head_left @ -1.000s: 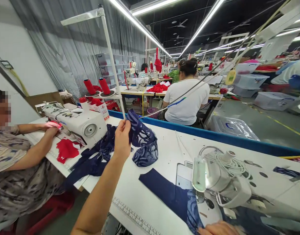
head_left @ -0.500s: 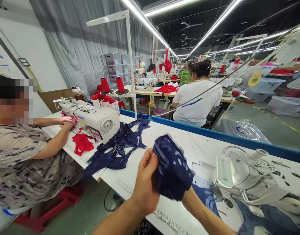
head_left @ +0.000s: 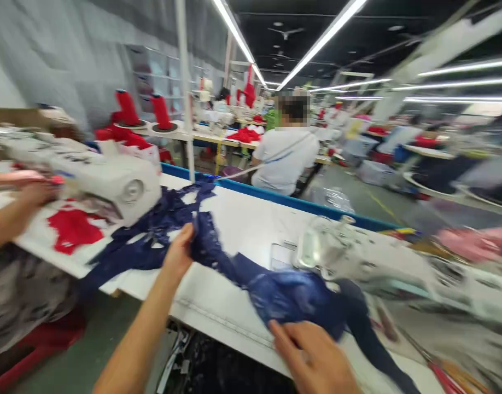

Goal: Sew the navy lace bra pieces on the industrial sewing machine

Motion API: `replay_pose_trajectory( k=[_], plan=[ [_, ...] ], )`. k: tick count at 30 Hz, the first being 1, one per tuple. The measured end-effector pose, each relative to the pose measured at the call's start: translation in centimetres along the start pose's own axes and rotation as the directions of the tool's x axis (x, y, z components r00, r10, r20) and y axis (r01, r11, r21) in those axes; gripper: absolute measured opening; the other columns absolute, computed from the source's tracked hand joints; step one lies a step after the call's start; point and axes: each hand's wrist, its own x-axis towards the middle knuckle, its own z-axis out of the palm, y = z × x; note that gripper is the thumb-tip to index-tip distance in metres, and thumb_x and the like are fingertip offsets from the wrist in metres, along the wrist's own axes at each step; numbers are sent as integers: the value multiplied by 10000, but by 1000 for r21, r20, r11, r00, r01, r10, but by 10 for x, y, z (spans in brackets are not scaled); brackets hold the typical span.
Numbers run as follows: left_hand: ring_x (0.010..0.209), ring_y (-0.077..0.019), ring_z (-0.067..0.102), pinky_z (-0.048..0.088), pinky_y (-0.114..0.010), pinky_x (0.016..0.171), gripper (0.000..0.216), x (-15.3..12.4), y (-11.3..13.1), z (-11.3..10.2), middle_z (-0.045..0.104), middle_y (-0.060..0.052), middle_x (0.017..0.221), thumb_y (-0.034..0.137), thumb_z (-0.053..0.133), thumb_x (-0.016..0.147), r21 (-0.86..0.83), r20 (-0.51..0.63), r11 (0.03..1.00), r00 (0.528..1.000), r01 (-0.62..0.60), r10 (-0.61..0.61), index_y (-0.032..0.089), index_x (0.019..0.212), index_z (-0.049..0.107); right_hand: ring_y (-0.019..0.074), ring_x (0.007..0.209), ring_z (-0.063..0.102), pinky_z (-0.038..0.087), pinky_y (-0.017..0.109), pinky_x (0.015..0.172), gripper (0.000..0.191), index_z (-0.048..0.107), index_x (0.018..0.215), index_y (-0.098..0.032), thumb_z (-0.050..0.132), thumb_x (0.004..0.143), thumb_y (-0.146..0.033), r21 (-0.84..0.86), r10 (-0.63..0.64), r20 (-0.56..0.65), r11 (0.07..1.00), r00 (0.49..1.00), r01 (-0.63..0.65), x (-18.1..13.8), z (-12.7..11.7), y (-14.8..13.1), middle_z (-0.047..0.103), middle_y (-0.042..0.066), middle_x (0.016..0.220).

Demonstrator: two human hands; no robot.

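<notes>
The picture is smeared by motion. My left hand (head_left: 177, 253) is closed on one end of a navy lace garment piece (head_left: 275, 290) stretched across the white sewing table (head_left: 243, 230). My right hand (head_left: 316, 355) lies at the bottom on the other end of that piece, fingers against the cloth. A heap of more navy pieces (head_left: 152, 235) lies just left of my left hand. My white sewing machine (head_left: 357, 262) stands right of the cloth.
A co-worker's arms (head_left: 17, 208) work at another white sewing machine (head_left: 95, 175) on the left, with red cloth (head_left: 73, 230) under it. Red thread cones (head_left: 144, 109) stand behind. A person in a white shirt (head_left: 286, 158) sits beyond the blue table edge (head_left: 300, 205).
The navy piece, bunched up in both hands half a second ago, is now pulled out flat across the table. My left hand moved left, my right hand down; the camera swung right.
</notes>
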Motion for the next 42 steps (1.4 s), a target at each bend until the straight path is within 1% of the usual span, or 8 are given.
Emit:
replay_pose_trajectory(
  k=[5,10,17,21,24,30,35,42],
  plan=[
    [1313,-235,456,248,-418,1184,304,-9,-16,-34,629,15,1242,404,644,861,416,-26,881,966,-223,257,273,1136,647,195,824,628,512,340,754,211,615,1139,-181,490,970,-158,24,158,52,987,986,-159,-31,-1,3,678,85,947],
    [1090,-253,606,444,-465,1030,253,-49,-29,-4,656,-23,1159,374,535,933,796,391,230,765,-560,512,269,1139,637,158,650,614,428,269,604,277,608,878,-209,416,1034,-332,11,617,-68,786,784,-618,-49,-7,35,644,22,729],
    [1278,-244,498,470,-404,1040,439,-85,-88,87,562,-103,1339,65,493,894,163,986,59,164,-985,12,249,1286,564,154,571,559,311,288,555,328,532,766,-191,366,1033,-288,-145,561,-66,813,825,-564,-37,23,37,602,20,658],
    [1475,-357,187,309,-623,1124,521,-89,-85,108,284,-71,1584,-13,463,784,53,965,40,41,-998,-260,283,1179,628,163,643,523,335,287,588,143,521,828,-183,455,952,-158,-1,314,-83,949,946,-315,-38,9,20,569,31,720],
    [1352,-301,446,243,-638,1151,396,-94,-73,99,609,-67,1305,-7,396,760,52,957,146,7,-988,-291,238,957,637,170,693,539,367,284,608,97,500,871,-188,465,864,-98,197,349,-90,924,933,-327,-40,-1,9,574,37,770],
    [721,-130,680,531,-187,655,227,-92,-79,80,696,4,873,229,454,955,343,936,151,323,-927,-140,282,1140,575,105,540,567,434,201,516,42,485,933,-222,516,941,-248,752,397,441,326,805,-573,-20,-11,24,605,-46,694],
    [752,-193,670,465,-256,625,235,-49,-126,111,666,-26,855,369,461,970,551,795,-148,571,-821,-207,259,892,654,199,953,597,462,344,853,209,590,1063,-185,429,957,-103,359,368,218,831,904,-425,-10,3,85,662,75,1026],
    [789,-175,648,462,-268,722,225,-42,-146,95,667,-23,890,372,468,971,594,776,-80,596,-800,-205,246,914,646,238,1065,537,400,370,868,264,586,1186,-171,552,985,-339,34,247,232,964,941,-262,-30,19,95,629,109,1171]
  ],
)
